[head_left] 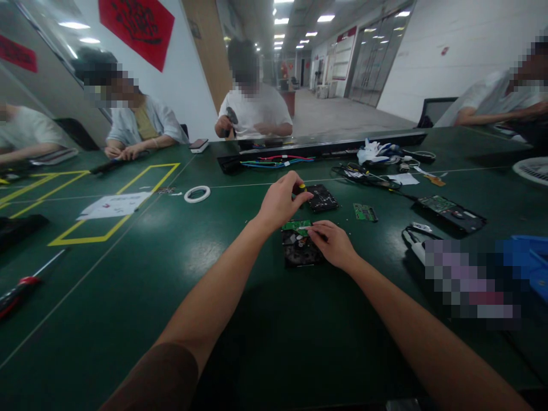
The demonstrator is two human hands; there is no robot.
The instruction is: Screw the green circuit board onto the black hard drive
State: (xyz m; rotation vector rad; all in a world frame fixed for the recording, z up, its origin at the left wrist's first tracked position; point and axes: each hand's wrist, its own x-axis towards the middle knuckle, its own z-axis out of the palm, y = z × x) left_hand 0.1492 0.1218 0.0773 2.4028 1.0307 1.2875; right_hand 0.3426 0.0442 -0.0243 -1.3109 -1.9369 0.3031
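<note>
My left hand [282, 201] is closed around a small screwdriver with a yellow-tipped handle [302, 188], held upright over a black hard drive [299, 251] lying on the green table [180, 268]. A green circuit board [295, 225] sits on the drive's far end. My right hand [331, 242] rests on the drive, its fingers pinched around the screwdriver's thin shaft near the circuit board.
Another black drive [322, 197], a loose green board [365, 212] and a third drive with cables [451, 211] lie beyond. A white tape ring [197, 194], papers [113, 205] and a red-handled screwdriver [21, 288] lie left. Several people sit around the table.
</note>
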